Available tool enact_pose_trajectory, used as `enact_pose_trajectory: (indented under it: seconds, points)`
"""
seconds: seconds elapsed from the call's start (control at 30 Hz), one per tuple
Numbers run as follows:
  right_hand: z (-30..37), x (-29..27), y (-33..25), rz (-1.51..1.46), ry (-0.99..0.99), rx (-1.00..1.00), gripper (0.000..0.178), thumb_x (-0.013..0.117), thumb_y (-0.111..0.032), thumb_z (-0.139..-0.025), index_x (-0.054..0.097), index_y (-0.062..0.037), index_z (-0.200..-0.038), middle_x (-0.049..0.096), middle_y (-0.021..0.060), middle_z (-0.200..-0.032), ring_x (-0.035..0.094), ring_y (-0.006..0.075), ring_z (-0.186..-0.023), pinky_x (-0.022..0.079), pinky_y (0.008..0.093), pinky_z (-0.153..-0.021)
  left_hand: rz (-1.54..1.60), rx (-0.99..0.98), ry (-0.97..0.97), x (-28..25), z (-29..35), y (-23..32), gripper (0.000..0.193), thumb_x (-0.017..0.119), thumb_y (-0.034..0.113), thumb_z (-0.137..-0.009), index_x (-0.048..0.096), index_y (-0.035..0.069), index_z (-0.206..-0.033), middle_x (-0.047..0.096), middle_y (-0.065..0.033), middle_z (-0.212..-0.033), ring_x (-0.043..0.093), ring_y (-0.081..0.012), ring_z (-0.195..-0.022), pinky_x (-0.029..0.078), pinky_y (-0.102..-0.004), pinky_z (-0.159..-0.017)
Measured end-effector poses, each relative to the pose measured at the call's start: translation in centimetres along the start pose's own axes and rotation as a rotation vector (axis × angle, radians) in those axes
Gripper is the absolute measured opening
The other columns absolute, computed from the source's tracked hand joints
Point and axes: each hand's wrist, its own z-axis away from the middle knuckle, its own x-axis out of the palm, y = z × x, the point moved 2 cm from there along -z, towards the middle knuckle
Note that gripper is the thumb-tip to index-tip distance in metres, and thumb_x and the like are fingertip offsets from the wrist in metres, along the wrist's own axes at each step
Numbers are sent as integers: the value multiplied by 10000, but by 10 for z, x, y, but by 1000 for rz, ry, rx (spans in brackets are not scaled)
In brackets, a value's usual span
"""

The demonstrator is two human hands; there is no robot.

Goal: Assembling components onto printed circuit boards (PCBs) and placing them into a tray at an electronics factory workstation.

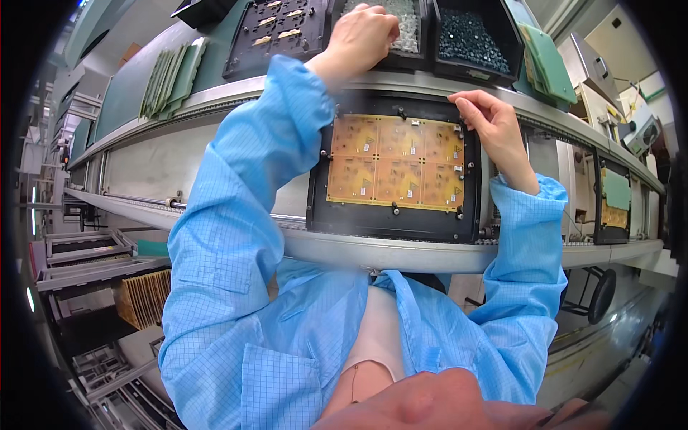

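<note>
A yellow-orange panel of several joined circuit boards [411, 159] lies in a black carrier frame [351, 218] in front of me. Small white parts show at several spots on the panel. My left hand [360, 36] reaches over a black bin of clear, whitish small parts [405, 25], its fingers curled; what is between them is hidden. At the carrier's far right corner, my right hand [496, 127] holds thumb and index finger close together. Anything between those fingertips is too small to make out.
Beside the clear parts is a bin of dark small parts [473, 43]. A black tray with pale pieces [276, 32] stands at the far left. Green boards stand at the left [172, 79] and right [548, 68]. Conveyor rails run across, with another carrier [614, 201] at the right.
</note>
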Motion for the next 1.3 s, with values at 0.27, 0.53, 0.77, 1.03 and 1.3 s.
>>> enact_pose_trajectory:
  seconds: [0.27, 0.53, 0.77, 1.03, 1.3]
  points:
    - [14, -9, 5, -366, -75, 194, 281, 633, -174, -985, 655, 15, -1192, 687, 47, -962, 625, 81, -838, 531, 226, -807, 29, -87, -362, 33, -27, 6, 135, 692, 178, -806, 722, 86, -900, 674, -116, -979, 653, -334, -957, 525, -420, -849]
    - [21, -19, 5, -441, -135, 221, 256, 617, -87, -977, 623, 32, -1203, 712, 125, -1038, 700, 156, -908, 587, 305, -873, 289, -64, -237, 23, -33, 2, 106, 682, 135, -845, 691, 34, -878, 706, -121, -930, 699, -267, -850, 554, -344, -767]
    - [22, -25, -3, 175, -83, 93, 144, 657, -44, -930, 701, 14, -1054, 712, 63, -941, 668, 113, -811, 546, 240, -746, 663, -268, -35, -22, -26, 29, 149, 709, 151, -807, 696, 7, -842, 710, -183, -824, 714, -300, -781, 568, -374, -705]
    - [25, -29, -14, 556, -49, -117, 136, 679, -1, -860, 716, -4, -990, 685, 77, -890, 666, 151, -767, 526, 260, -691, 1004, -369, -116, -36, 6, 44, 151, 701, 96, -808, 726, 9, -930, 722, -150, -837, 710, -230, -762, 562, -340, -689]
    - [26, -45, -19, 668, -99, -243, 104, 681, 2, -848, 693, -6, -951, 672, 99, -913, 668, 222, -764, 530, 296, -676, 978, -241, -199, -36, 26, 47, 129, 666, 69, -921, 713, 20, -1031, 709, -39, -952, 673, -102, -883, 551, -245, -839]
